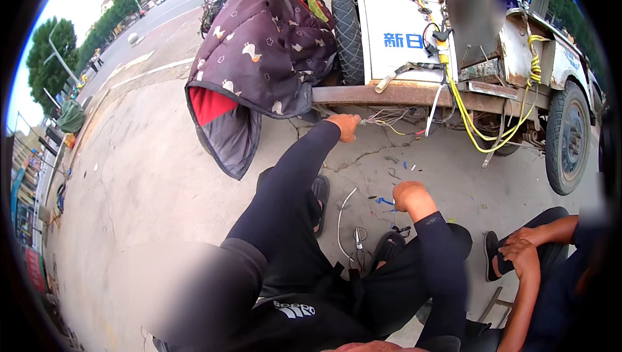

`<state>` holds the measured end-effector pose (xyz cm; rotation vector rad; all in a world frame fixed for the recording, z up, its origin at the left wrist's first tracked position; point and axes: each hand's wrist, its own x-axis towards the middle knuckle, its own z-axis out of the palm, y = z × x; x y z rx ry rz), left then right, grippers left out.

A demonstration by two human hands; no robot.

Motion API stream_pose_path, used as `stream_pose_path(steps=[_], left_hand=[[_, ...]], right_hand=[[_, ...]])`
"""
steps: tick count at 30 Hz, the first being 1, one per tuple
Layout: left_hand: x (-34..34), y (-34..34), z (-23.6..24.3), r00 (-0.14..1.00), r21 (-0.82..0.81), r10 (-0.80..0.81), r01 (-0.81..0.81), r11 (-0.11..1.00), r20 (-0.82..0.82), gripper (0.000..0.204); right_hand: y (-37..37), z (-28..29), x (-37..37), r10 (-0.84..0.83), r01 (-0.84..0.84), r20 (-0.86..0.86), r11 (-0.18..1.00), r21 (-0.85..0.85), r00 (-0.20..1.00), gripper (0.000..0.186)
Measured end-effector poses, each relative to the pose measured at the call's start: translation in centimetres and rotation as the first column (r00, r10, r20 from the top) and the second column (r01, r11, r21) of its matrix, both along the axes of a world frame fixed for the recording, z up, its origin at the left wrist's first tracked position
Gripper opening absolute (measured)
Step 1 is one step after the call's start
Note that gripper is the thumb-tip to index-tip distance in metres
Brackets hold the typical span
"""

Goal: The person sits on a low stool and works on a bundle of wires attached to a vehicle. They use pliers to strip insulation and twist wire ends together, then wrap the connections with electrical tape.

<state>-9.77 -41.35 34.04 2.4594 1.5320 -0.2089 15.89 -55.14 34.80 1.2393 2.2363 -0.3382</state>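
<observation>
Pinched at the fingertips of the left hand is the left end of a bundle of thin wires, running rightward just below the lower edge of the rusty beam of a worn vehicle. The right hand is curled above the pavement, near a blue scrap; whether it grips anything I cannot tell. Large blue characters mark the vehicle's white panel, and a white logo shows on the wearer's black clothing. Cracked and grey, the pavement carries pliers and a white tube between the feet. A patterned quilted cover hangs beyond the beam's left end; trees line a road.
</observation>
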Motion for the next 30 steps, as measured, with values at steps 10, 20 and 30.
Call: stream_pose_path(steps=[10, 20, 30], left_hand=[[5.6, 3.6, -1.6, 0.998, -0.143, 0.018, -0.010, 0.990, 0.054, 0.067], [2.4, 12.7, -2.6, 0.957, -0.159, -0.006, 0.054, 0.986, 0.290, 0.057], [-1.8, 17.3, -2.4, 0.893, -0.108, 0.027, 0.025, 0.994, 0.450, 0.052]], right_hand=[[6.3, 0.2, -1.3, 0.012, 0.035, -0.278, 0.986, 0.165, 0.961, 0.034], [12.1, 4.1, -1.5, 0.001, 0.067, -0.436, 0.988, 0.142, 0.900, 0.035], [19.5, -0.7, -4.8, -0.048, 0.072, -0.234, 0.993, 0.093, 0.971, 0.031]])
